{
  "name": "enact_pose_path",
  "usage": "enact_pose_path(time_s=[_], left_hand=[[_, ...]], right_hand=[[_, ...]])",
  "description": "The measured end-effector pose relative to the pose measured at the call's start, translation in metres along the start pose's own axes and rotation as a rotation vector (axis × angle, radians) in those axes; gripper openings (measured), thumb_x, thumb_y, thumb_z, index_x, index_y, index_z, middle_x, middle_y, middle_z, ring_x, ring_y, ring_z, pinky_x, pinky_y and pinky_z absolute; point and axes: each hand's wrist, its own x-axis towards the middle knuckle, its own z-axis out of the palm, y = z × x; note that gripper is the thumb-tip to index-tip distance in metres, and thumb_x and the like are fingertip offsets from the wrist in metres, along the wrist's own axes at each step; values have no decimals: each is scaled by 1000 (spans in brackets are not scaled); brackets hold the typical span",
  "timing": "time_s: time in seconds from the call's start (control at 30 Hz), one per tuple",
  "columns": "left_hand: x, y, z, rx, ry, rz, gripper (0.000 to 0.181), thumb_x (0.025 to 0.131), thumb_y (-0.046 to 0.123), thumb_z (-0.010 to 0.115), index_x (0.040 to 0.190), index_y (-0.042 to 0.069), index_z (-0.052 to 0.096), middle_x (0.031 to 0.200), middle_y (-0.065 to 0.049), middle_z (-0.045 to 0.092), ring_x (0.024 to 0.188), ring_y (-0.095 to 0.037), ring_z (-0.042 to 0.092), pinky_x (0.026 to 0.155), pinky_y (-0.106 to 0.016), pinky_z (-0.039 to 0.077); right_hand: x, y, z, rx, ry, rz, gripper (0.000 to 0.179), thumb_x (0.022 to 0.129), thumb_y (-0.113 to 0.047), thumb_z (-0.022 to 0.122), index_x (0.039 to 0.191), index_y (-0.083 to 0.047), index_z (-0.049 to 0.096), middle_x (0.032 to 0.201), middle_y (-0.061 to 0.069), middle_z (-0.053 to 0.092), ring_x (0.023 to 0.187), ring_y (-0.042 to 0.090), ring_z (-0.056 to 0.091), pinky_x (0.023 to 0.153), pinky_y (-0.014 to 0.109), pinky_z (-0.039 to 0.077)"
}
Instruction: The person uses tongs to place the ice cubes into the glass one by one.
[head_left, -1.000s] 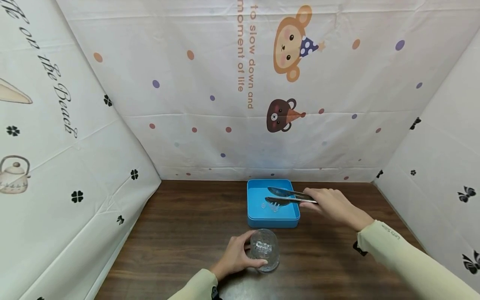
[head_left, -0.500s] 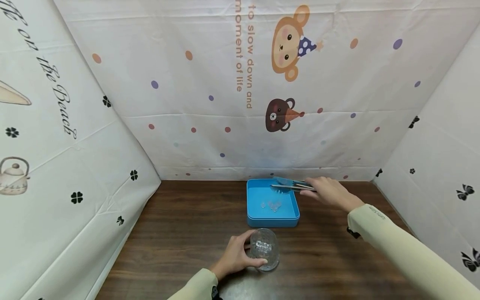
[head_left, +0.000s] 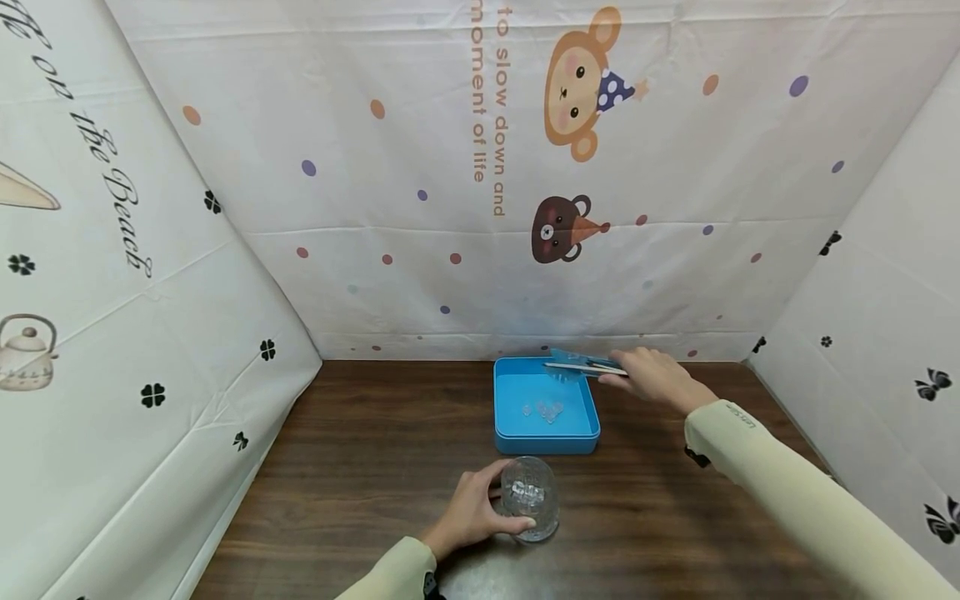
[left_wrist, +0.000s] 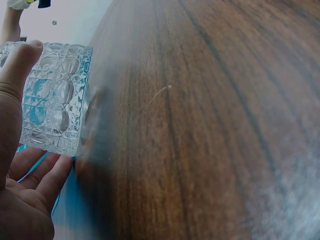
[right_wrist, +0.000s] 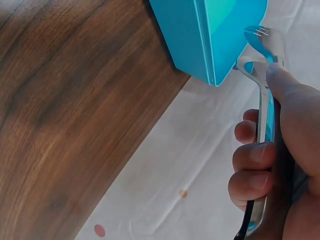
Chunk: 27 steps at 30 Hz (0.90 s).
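My left hand (head_left: 472, 510) grips the side of a clear glass (head_left: 542, 508), thumb on the near side. In the left wrist view the glass (left_wrist: 57, 95) has a cut pattern; clear pieces seem to lie inside it. Metal serving tongs (head_left: 588, 367) are held in my right hand (head_left: 651, 379), their tips over the back right part of a blue box (head_left: 547, 447). In the right wrist view the tongs (right_wrist: 264, 85) show a forked end, and no piece is visible between the ends. Several small clear pieces (head_left: 550, 412) lie on the box floor, apart from the tongs.
The dark wooden table (head_left: 375, 442) carries the box at its back edge, with the glass just in front. A white printed cloth (head_left: 420, 283) hangs behind the table, and similar cloths stand at both sides.
My right hand has moved the tongs backward and slightly right, away from the clear pieces, and the tongs' arms look closer together. The left hand and glass stay in place.
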Motion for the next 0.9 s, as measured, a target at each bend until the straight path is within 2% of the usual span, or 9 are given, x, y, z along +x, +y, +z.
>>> enact_pose_path(time_s=[0.2,0.33,0.43,0.73,0.9], left_hand=[[0,0,0,-10,-4,2,75,79,42,90,142,17,58,127,-7,67,106,-10,70,86,-19,57],[0,-1,0,-15,2,7,75,79,41,91,142,16,58,127,-8,67,105,-12,71,86,-20,58],[1,-1,0,-14,6,14,75,79,39,91,142,16,58,126,-9,68,105,-13,71,86,-21,58],[0,0,0,-12,6,-7,76,78,43,91,141,18,58,126,-4,67,107,-10,70,86,-19,57],[0,0,0,0,11,-5,76,78,44,90,141,18,59,126,-4,67,107,-10,70,86,-19,57]], right_hand=[[2,-5,2,1,-21,-3,48,101,-39,67,123,4,67,83,6,66,66,16,60,58,39,56],[3,-10,3,18,-46,0,33,100,-36,69,103,-3,69,68,0,53,58,14,51,52,31,46],[3,-12,4,27,-73,12,28,99,-36,70,92,-8,67,64,-1,49,55,14,49,51,29,43],[4,-17,8,3,-136,2,30,100,-36,69,97,-7,72,69,-3,56,60,15,51,53,30,46],[3,-21,10,-9,-159,19,30,99,-36,70,99,-6,72,75,-1,60,65,17,53,58,34,52]])
